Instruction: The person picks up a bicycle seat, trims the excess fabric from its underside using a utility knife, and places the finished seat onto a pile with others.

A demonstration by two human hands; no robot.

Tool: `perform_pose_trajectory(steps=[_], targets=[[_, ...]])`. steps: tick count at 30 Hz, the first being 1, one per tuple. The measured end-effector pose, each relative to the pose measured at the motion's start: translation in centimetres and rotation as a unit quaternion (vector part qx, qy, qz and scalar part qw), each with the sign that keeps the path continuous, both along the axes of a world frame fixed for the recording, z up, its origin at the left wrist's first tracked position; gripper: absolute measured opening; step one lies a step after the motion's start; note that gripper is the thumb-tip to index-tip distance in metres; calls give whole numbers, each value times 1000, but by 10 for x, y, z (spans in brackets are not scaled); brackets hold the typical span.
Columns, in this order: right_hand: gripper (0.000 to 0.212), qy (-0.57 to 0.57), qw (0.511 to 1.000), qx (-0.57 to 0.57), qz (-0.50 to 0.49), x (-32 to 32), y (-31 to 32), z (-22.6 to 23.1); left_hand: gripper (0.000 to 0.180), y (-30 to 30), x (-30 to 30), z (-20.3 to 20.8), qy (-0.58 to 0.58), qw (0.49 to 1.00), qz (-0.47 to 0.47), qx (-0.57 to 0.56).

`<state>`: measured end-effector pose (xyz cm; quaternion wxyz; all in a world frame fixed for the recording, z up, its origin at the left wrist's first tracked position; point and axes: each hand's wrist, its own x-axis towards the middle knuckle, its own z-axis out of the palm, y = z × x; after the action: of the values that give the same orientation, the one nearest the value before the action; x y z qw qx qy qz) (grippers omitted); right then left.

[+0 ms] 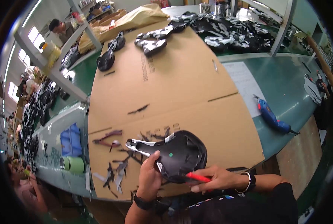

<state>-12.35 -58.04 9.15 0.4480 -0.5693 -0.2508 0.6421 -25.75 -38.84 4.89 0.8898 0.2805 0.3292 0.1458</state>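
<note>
Black saddle [187, 155], underside up, is over the near end of the cardboard [166, 86], between both hands. Left hand [150, 174] grips its edge; right hand [217, 178] grasps a red tool [198, 177] at its rim. Left of the cardboard: blue bin [71, 141], green cup [73, 164]; contents cannot be told.

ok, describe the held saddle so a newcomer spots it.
Find the large cardboard sheet, then its near end. There, the left hand holds a black saddle, white along its nose. Its green dot sets it apart from the saddles at the far end.
</note>
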Motion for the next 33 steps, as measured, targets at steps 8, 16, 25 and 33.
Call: perform_pose_trajectory(steps=[8, 16, 25, 33], targets=[[42, -324, 942, 42, -79, -2, -53, -31, 45, -27, -48, -28, 210, 857, 124, 454], [72, -637, 737, 205, 90, 29, -27, -26, 77, -10, -2, 11, 110, 547, -207, 803], [71, -678, 692, 167, 184, 24, -22, -36, 70, -4, 1, -3, 98, 567, -254, 777], [68, -566, 816, 112, -2, -32, -46, -57, 70, -5, 0, -8, 87, 567, -235, 785]])
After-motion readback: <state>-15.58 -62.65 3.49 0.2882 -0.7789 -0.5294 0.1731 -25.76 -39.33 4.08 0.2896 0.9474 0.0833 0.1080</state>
